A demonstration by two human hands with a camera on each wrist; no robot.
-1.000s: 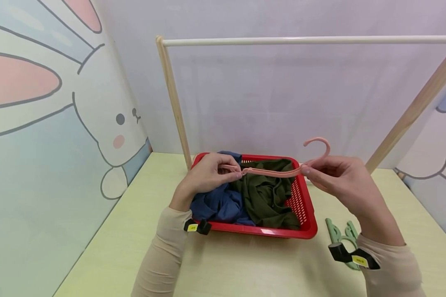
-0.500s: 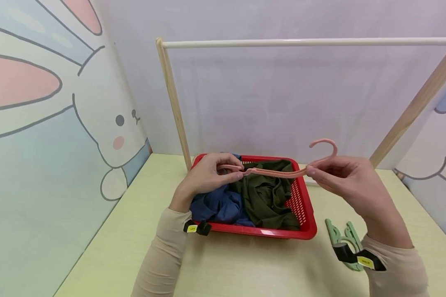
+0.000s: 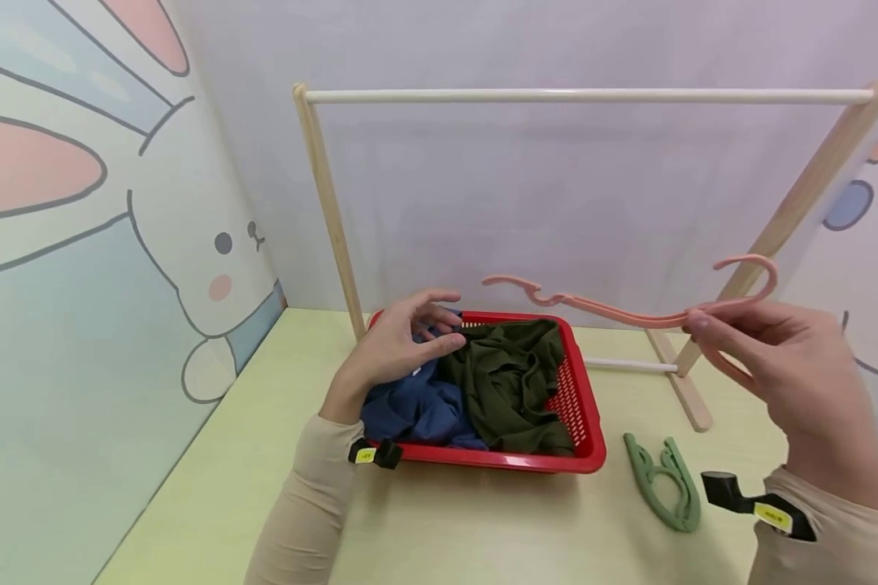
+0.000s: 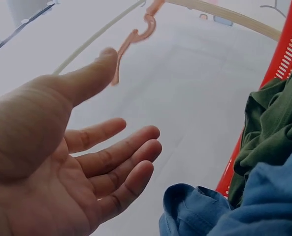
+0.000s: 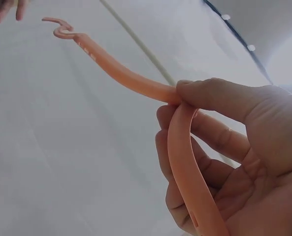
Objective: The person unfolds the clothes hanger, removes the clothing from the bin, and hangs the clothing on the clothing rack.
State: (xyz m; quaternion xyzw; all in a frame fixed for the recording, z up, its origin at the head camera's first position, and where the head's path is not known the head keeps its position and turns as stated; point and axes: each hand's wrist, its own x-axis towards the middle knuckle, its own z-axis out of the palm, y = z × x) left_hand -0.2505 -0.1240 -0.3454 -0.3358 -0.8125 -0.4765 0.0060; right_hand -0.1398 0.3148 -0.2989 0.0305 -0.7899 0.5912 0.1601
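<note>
A pink folding clothes hanger (image 3: 615, 315) is pinched at its middle, near the hook, between the thumb and fingers of my right hand (image 3: 805, 366). One arm of the hanger points left, and the other hangs down beside my palm, as the right wrist view shows. My left hand (image 3: 402, 337) holds nothing; its fingers are spread and relaxed over the left side of the red basket (image 3: 588, 455). Inside the basket lie a blue garment (image 3: 424, 410) and a dark green garment (image 3: 512, 390), both crumpled. The hanger's free tip is apart from my left fingers.
A rack with wooden legs (image 3: 329, 211) and a white rail (image 3: 585, 96) stands behind the basket. On the table (image 3: 439, 528), right of the basket, lies a green folded hanger (image 3: 666, 483). Walls with cartoon animals stand at both sides.
My left hand has let go of the hanger's left arm. My right hand has moved right with the hanger. The head view has shifted slightly to the right.
</note>
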